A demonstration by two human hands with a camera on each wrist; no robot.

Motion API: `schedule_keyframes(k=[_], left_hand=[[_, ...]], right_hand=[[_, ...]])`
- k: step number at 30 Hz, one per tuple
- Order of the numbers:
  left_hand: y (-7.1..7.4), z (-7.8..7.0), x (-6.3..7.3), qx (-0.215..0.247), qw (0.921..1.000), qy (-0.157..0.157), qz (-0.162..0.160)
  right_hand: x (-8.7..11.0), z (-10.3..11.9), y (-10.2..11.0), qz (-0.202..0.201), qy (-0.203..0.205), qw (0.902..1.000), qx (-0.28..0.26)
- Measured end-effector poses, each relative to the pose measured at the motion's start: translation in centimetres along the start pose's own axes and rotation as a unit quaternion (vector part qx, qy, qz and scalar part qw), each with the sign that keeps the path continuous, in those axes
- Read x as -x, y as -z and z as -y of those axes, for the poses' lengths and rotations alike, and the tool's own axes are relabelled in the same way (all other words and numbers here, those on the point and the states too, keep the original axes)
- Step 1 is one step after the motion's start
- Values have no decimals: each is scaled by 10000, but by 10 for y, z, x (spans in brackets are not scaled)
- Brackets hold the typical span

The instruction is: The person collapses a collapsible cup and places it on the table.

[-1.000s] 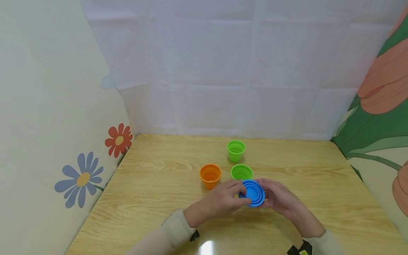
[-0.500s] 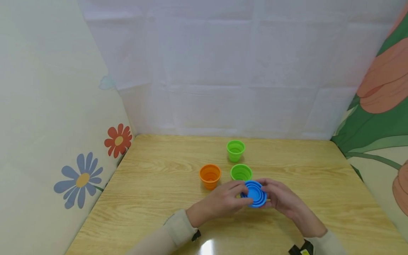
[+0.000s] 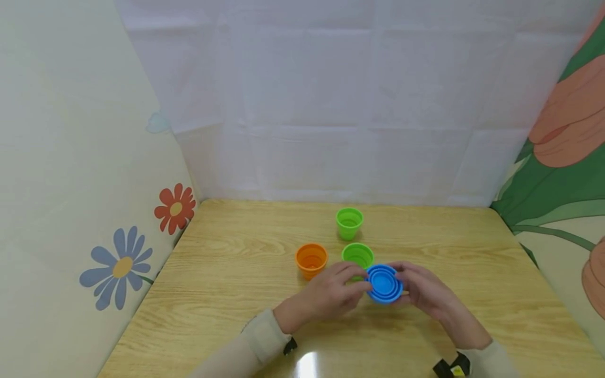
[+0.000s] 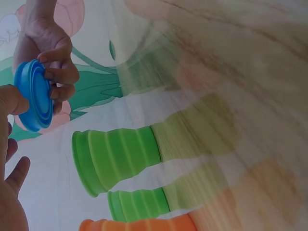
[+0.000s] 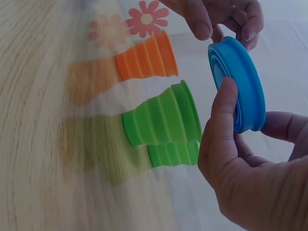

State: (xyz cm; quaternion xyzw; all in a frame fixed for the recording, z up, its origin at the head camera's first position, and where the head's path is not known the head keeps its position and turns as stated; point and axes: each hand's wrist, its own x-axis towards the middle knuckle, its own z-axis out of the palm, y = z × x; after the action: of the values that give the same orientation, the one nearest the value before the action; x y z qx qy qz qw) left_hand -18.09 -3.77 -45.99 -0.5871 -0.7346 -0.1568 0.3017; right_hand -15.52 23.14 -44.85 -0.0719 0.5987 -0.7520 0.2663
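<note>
A blue collapsible cup (image 3: 383,284), folded flat into rings, is held up above the table with its inside facing the head camera. My right hand (image 3: 427,291) grips its right side, thumb on the inner rings and fingers behind, as the right wrist view shows. At the opposite edge is my left hand (image 3: 333,291), its fingertips right at the rim and its fingers loosely bent and spread. Just beyond the hands stands a green cup (image 3: 357,254), unfolded and upright, partly hidden by the left fingers. An orange cup (image 3: 312,260) stands to its left.
Farther back on the wooden table (image 3: 236,226) is another green cup (image 3: 350,223), unfolded and upright. A white cloth (image 3: 302,105) hangs behind the table. Flower-printed panels flank both sides, and light glares off the table's front.
The blue cup has moved slightly right with my right hand and turned more toward the head camera. My left fingers, which overlapped its inside, are now at its left edge. The standing cups stay put.
</note>
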Motion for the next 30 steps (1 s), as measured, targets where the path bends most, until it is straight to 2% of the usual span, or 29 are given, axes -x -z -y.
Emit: schedule_keyframes(k=[6,15,23,26,30], left_hand=[[1,5,1,-175,9997,132,-95],[2,11,4,-49,9987,503,67],[-4,21,3,-227,9982,555,96],[-6,24,3,-202,9975,642,202],[-7,25,3,-24,9948,929,428]], right_hand=[[2,0,10,-279,-47,9994,177],[4,6,26,-477,-123,9986,215],[0,6,41,-620,-40,9978,225],[-1,6,45,-755,-87,9967,294],[-3,5,52,-873,-125,9956,323]])
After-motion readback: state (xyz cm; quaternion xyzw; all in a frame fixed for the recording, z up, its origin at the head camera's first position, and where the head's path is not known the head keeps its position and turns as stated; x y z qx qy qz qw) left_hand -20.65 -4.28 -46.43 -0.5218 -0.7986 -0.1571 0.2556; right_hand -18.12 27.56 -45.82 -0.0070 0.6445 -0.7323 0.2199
